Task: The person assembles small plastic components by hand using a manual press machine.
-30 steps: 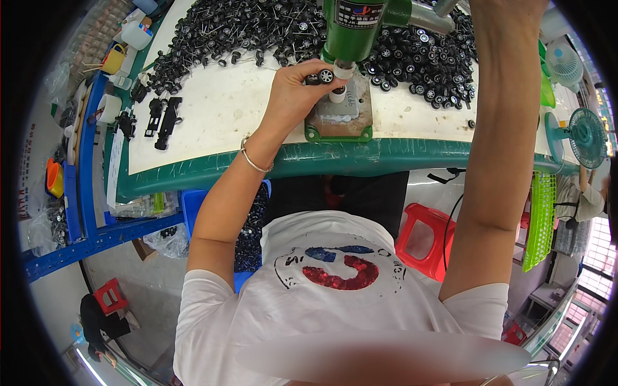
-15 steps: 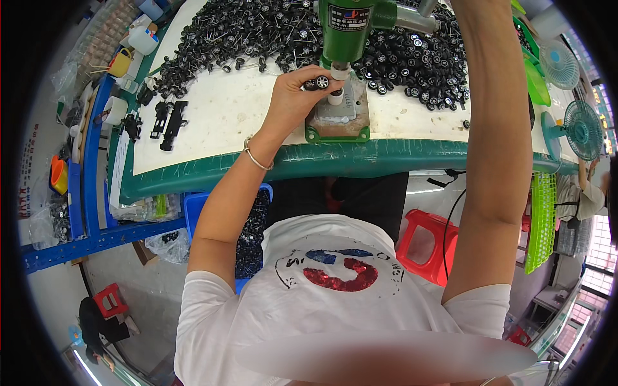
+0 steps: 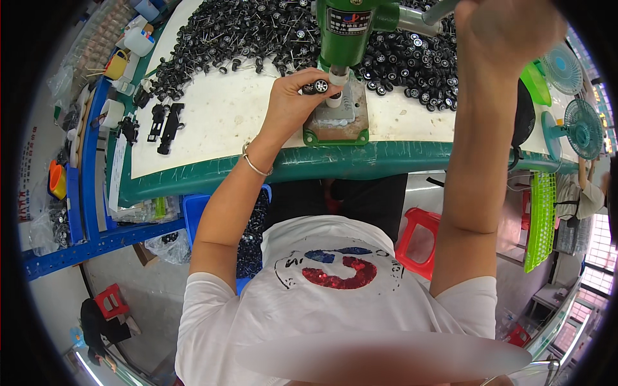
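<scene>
My left hand (image 3: 291,103) pinches a small black toy wheel (image 3: 320,85) with a silver hub, and another dark wheel piece shows beside it. These fingers are at the white tip under the ram of a green hand press (image 3: 349,35), just above a short white post on its base (image 3: 338,125). At the upper right, my right hand (image 3: 508,32) is closed and somewhat blurred. Its fingers meet the end of the metal press lever (image 3: 440,11), partly cut off by the top edge.
Heaps of black wheels (image 3: 409,71) and wheels on axles (image 3: 238,32) surround the press. Black toy chassis (image 3: 170,128) lie at left on the green-edged table (image 3: 212,172). A blue bin (image 3: 193,215) and red stool (image 3: 418,241) stand below; fans (image 3: 582,128) at right.
My right hand has come down into view from beyond the top edge, its forearm shifting slightly left. The left hand stays at the press with the wheel.
</scene>
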{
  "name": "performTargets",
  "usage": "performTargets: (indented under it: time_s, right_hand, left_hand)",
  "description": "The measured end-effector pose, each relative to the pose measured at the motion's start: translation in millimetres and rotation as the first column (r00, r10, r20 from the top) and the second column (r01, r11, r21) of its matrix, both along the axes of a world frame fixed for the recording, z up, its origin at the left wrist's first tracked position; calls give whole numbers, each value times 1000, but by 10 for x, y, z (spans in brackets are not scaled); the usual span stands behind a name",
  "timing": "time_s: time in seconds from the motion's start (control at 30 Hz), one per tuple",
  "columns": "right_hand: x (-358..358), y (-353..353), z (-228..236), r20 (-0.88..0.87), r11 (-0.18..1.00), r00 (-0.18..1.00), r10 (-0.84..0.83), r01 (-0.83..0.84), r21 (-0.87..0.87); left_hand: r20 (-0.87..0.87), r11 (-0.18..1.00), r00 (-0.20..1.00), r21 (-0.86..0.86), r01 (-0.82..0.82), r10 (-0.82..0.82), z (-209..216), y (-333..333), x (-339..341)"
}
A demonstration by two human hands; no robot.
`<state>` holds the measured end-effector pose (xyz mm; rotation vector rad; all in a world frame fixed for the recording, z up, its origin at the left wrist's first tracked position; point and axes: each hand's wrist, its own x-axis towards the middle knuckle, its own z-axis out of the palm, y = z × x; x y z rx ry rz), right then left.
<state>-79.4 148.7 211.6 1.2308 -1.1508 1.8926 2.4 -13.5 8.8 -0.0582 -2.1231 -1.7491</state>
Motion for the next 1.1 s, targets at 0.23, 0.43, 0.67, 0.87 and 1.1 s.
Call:
performTargets:
  time_s: [0.23, 0.43, 0.67, 0.87, 1.1]
  right_hand:
    - [214, 38, -118, -113, 995, 989, -97, 99, 8]
    - [203, -67, -50, 147, 993, 988, 44, -27, -115]
    - [-608, -60, 197, 431, 981, 893, 133, -181, 73]
    - [-624, -328, 89, 720, 987, 694, -16, -105, 122]
    - [-759, 208, -554, 652, 978, 759, -1, -134, 158]
  left_hand:
    - [-66, 988, 998, 153, 25, -15, -67, 39, 39]
    - [-20, 969, 999, 245, -21, 27, -69, 105, 73]
    - [185, 873, 983, 476, -104, 16, -80, 129, 110]
    - [157, 472, 980, 859, -196, 122, -151, -322, 80]
    - [449, 917, 802, -128, -378, 394, -408, -1223, -106]
